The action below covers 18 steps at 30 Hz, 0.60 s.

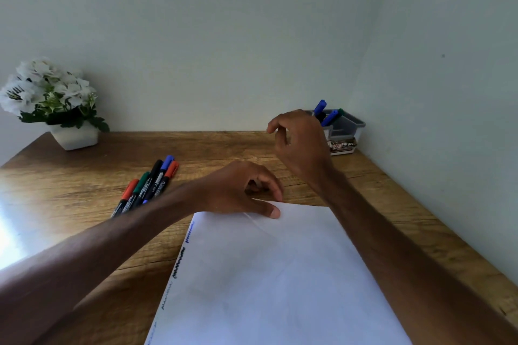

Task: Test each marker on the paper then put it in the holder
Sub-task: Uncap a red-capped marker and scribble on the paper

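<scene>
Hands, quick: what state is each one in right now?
Left hand: open, thumb pressing the paper down.
Right hand: open, fingers loosely curled, nothing visible in them.

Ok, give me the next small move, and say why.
Probably move the right hand from the holder across to the loose markers and pick one up. That hand looks empty, some markers already stand in the holder, several more lie on the table left of the paper, and the left hand rests on the paper's top edge.
</scene>
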### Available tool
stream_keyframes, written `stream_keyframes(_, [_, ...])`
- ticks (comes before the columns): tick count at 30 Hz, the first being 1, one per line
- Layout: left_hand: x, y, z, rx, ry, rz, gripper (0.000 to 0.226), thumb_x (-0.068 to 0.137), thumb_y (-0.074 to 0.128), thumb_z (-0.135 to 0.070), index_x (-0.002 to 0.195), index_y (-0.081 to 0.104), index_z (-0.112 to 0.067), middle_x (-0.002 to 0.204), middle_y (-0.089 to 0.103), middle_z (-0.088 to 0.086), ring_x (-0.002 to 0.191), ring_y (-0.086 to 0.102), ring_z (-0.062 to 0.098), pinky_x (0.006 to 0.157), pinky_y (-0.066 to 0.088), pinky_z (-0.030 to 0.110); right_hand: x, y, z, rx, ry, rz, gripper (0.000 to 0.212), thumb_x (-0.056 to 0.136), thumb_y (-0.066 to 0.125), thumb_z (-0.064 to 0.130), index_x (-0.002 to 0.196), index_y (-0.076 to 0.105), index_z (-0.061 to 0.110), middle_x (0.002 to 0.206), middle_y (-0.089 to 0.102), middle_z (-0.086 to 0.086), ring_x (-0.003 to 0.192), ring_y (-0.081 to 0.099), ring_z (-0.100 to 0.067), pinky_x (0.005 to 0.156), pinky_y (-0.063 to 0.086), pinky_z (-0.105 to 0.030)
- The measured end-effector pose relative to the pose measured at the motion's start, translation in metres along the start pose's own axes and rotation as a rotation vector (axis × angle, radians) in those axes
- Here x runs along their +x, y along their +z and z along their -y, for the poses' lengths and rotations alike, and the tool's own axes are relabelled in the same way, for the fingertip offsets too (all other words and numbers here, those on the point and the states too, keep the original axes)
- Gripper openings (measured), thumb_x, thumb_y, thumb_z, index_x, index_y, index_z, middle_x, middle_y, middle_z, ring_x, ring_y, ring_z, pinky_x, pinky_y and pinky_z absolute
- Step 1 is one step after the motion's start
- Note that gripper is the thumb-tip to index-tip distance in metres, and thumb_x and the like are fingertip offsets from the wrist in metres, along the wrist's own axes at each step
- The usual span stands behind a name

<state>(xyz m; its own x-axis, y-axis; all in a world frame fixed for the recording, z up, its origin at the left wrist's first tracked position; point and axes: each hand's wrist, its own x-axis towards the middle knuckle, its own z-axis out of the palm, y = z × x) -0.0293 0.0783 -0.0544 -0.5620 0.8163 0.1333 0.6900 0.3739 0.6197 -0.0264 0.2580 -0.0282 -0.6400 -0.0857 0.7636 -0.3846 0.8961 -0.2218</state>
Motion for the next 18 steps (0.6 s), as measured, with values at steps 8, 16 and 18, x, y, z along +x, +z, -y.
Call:
stream_keyframes(8, [-0.017,-0.011,-0.002,0.222,-0.015,-0.192,0.017,0.087,0.075,-0.044,0.1,0.076,-0.034,0.109,0.07,-0.021,0.103,0.055,-0.013,0.076,0.037,0.0,0.004,-0.002,0.018,0.099,0.033,0.071,0.025,0.087,0.056,0.0,0.083,0.078,0.012,0.084,0.077,0.002,0.084,0.068,-0.014,0.078,0.056,-0.034])
stream_keyframes(16, [-0.076,-0.046,0.024,0.385,-0.09,-0.497,0.012,0.085,0.074,-0.023,0.094,0.079,-0.029,0.093,0.075,-0.017,0.081,0.063,-0.008,0.072,0.04,0.004,0.008,-0.002,0.062,0.246,-0.027,0.116,0.027,0.083,0.059,-0.002,0.077,0.08,0.015,0.08,0.078,0.007,0.062,0.064,0.005,0.064,0.049,-0.01])
stream_keyframes(18, [-0.09,-0.054,0.03,0.39,-0.128,-0.596,0.009,0.087,0.073,-0.025,0.093,0.079,-0.028,0.089,0.075,-0.014,0.076,0.064,-0.003,0.072,0.047,0.018,0.003,0.006,0.08,0.27,-0.061,0.171,0.027,0.079,0.059,-0.001,0.074,0.079,0.017,0.077,0.078,0.009,0.062,0.067,-0.001,0.062,0.054,-0.02])
